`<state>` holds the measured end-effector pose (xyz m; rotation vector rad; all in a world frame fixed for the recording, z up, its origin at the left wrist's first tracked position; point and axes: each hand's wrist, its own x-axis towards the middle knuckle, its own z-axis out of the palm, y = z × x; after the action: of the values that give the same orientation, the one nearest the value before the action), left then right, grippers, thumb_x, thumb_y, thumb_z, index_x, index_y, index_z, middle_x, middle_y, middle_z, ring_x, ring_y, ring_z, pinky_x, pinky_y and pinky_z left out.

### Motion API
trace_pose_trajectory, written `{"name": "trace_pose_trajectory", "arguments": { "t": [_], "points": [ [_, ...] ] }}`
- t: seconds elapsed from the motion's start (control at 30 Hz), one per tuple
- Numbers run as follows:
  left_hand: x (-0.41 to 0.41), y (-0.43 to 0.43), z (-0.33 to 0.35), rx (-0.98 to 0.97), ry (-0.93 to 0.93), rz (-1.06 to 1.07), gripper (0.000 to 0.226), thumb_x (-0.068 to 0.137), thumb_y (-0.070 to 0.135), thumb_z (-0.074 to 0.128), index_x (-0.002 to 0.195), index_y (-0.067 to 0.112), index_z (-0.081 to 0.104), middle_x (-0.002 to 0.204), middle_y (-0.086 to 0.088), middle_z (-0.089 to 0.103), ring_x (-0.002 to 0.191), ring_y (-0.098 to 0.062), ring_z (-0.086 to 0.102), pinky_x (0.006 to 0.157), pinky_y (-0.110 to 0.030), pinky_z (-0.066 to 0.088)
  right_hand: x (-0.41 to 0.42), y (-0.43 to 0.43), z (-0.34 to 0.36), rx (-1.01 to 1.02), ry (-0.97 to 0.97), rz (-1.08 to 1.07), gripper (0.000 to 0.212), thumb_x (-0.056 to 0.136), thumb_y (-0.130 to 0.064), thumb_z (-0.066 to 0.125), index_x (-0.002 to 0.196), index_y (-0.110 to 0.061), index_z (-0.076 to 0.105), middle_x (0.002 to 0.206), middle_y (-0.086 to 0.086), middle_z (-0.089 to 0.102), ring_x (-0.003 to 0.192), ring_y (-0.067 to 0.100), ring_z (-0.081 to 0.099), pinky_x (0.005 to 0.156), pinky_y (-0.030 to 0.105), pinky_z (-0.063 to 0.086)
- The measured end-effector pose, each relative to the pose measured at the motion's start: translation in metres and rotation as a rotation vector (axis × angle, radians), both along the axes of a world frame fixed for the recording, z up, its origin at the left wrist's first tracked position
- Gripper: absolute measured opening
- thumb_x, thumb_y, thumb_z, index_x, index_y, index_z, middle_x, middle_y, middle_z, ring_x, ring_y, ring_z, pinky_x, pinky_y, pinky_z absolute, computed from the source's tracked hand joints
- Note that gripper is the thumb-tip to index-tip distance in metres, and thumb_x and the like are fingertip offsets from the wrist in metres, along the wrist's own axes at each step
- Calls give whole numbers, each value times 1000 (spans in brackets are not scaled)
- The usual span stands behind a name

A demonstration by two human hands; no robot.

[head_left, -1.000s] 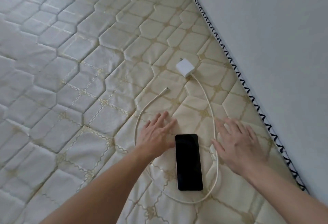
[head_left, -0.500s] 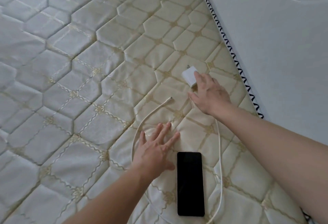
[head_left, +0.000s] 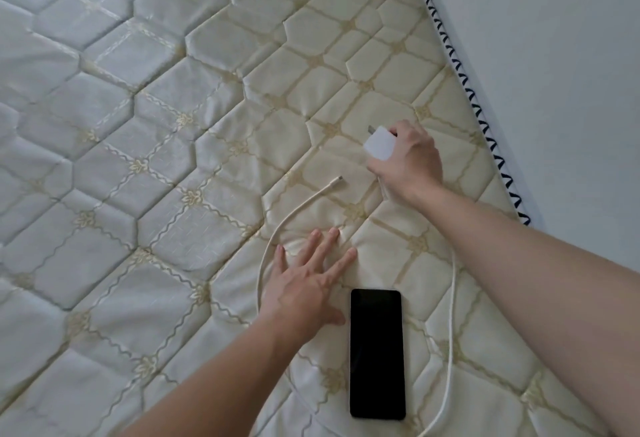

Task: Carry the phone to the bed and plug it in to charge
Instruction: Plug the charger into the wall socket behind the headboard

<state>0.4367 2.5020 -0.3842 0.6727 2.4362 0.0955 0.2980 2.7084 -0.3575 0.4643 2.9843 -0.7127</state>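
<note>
A black phone (head_left: 376, 353) lies flat, screen up, on the quilted cream mattress (head_left: 173, 125). My left hand (head_left: 306, 284) presses flat on the mattress just left of the phone, fingers spread, holding nothing. My right hand (head_left: 408, 163) grips the white charger plug (head_left: 380, 143), lifted slightly with its metal prongs pointing up-left. A white cable (head_left: 452, 332) runs from the plug down the phone's right side, loops below the frame and comes up on the left. Its free connector end (head_left: 337, 180) lies on the mattress, apart from the phone.
The mattress edge with black-and-white piping (head_left: 474, 97) runs diagonally at the right. A plain white wall (head_left: 561, 56) stands directly behind it. The mattress stretches far to the left and top.
My right hand went from resting beside the phone up to the charger plug and closed on it, lifting it. My left hand stayed pressed beside the phone.
</note>
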Motion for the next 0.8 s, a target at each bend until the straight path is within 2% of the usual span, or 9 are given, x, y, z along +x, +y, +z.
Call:
{"name": "trace_pose_trajectory", "arguments": {
  "t": [0.1,0.23,0.33,0.37,0.43,0.53,0.63,0.73,0.8],
  "points": [
    [-1,1,7,-17,-24,0,107,82,65,63,149,51,-19,160,13,-35,147,-15,-32,120,-62,-5,27,6,17,-60,-80,8,46,66,-32,74,102,-18,51,98,6,62,92,32,60,69,33,41],
    [-2,2,12,-19,-40,8,106,81,64,65,151,51,-15,161,14,-33,149,-15,-27,121,-63,-1,85,14,39,-199,-105,-7,49,64,-35,80,104,-21,57,94,-2,63,88,24,61,70,30,47],
    [-4,3,19,-52,-51,-6,106,82,63,65,152,50,-14,161,12,-33,151,-16,-24,122,-62,4,140,14,55,-286,-75,0,46,61,-38,85,98,-18,67,85,-3,66,79,19,63,58,12,45],
    [-6,5,24,-80,-60,-21,104,83,61,64,152,49,-14,161,12,-32,151,-17,-22,122,-61,7,159,13,60,-335,-80,-25,45,61,-37,86,97,-19,67,85,-2,67,76,18,66,57,15,50],
    [-8,11,37,-127,-85,-43,98,89,55,62,154,46,-11,164,9,-28,153,-18,-16,121,-60,15,198,15,72,-461,-64,-96,38,64,-36,86,87,-22,59,82,5,67,64,19,71,48,34,58],
    [2,20,58,-108,-77,8,83,97,46,51,156,42,-8,167,8,-16,154,-19,-10,123,-57,11,249,23,89,-497,-11,-212,40,67,-43,85,82,-29,51,74,0,62,46,14,65,32,27,48],
    [36,36,79,19,-29,-39,76,98,41,45,156,42,-4,168,7,-12,154,-20,-10,124,-54,7,292,36,107,-438,-19,-338,41,67,-39,87,95,-31,59,79,-8,61,51,8,63,35,23,49],
    [84,66,100,169,23,-211,73,99,39,46,156,43,0,169,6,-6,155,-19,-6,125,-51,9,341,51,127,-428,-8,-479,29,69,-39,85,76,-35,57,68,-12,62,52,2,61,44,19,44],
    [115,88,116,254,59,-329,73,98,42,46,156,44,2,169,6,-3,155,-18,-3,125,-50,10,379,57,140,-479,31,-609,24,67,-43,80,68,-29,60,54,-10,63,47,1,60,45,19,42]
  ]
}}
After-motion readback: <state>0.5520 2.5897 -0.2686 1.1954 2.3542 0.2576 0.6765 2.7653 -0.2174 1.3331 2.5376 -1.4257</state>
